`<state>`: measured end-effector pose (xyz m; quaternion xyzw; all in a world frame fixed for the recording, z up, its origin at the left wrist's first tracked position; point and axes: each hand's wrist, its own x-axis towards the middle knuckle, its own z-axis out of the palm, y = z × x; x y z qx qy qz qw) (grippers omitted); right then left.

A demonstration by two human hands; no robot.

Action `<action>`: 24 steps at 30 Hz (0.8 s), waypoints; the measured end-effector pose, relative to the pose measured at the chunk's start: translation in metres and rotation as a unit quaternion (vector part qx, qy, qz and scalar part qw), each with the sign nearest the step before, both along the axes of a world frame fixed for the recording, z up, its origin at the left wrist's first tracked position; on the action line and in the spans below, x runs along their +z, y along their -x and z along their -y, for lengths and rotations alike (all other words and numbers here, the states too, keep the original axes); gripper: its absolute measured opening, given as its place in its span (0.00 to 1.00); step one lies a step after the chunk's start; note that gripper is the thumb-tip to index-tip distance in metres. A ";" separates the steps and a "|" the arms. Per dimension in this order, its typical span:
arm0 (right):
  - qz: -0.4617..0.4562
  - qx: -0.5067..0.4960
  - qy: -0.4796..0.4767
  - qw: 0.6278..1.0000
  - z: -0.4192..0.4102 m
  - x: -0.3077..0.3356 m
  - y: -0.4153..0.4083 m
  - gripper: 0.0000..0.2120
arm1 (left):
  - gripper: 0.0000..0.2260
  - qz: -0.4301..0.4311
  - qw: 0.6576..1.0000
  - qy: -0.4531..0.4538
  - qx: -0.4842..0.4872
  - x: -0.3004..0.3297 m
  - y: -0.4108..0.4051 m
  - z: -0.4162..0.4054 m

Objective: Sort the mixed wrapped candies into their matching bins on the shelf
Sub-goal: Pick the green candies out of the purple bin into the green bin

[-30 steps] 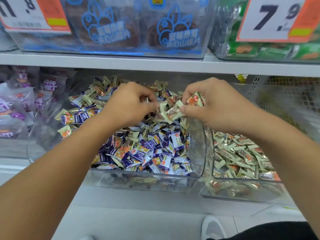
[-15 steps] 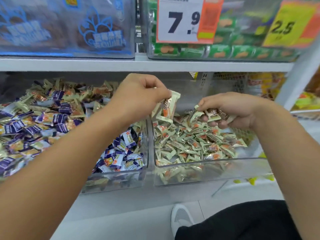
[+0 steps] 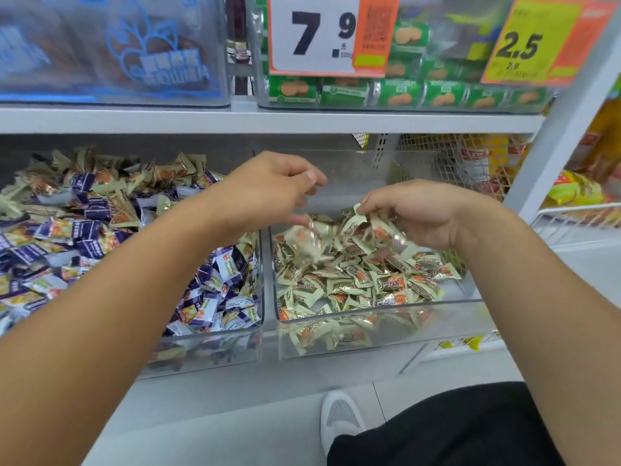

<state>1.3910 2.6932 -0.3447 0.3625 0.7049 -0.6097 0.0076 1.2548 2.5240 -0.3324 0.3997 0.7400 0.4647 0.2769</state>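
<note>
Two clear bins stand side by side on the lower shelf. The left bin [image 3: 235, 344] holds purple-and-white candies [image 3: 215, 280] mixed with pale green ones [image 3: 117, 210]. The right bin [image 3: 447, 317] holds only pale green candies [image 3: 369, 284]. My left hand [image 3: 268, 190] hovers over the back left of the right bin with loosely curled fingers and holds nothing; a blurred pale green candy [image 3: 302, 235] is in the air just below it. My right hand [image 3: 416, 213] is over the right bin, its curled fingers pinching pale green candies [image 3: 356, 215].
An upper shelf board [image 3: 302, 121] runs just above my hands, carrying a blue-printed bin [image 3: 134, 62], green biscuit packs [image 3: 403, 92] and price tags [image 3: 316, 35]. A white wire basket [image 3: 470, 163] with yellow packs sits to the right. My shoe [image 3: 341, 418] is on the floor below.
My view and both hands shifted from the left bin to the right bin. My left hand let go of its pale green candy, which is dropping; my right hand lowered its candies toward the pile.
</note>
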 end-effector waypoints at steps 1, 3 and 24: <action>0.002 0.011 -0.038 0.999 0.001 0.000 0.002 0.04 | 0.10 0.003 1.000 -0.006 -0.019 -0.001 0.001 0.002; 0.016 0.023 -0.130 0.991 0.003 0.000 0.004 0.05 | 0.10 -0.036 0.998 -0.027 -0.042 -0.003 0.003 0.008; 0.124 0.314 -0.482 0.809 0.162 0.006 0.170 0.22 | 0.16 -0.450 0.852 0.241 0.116 -0.040 0.135 0.163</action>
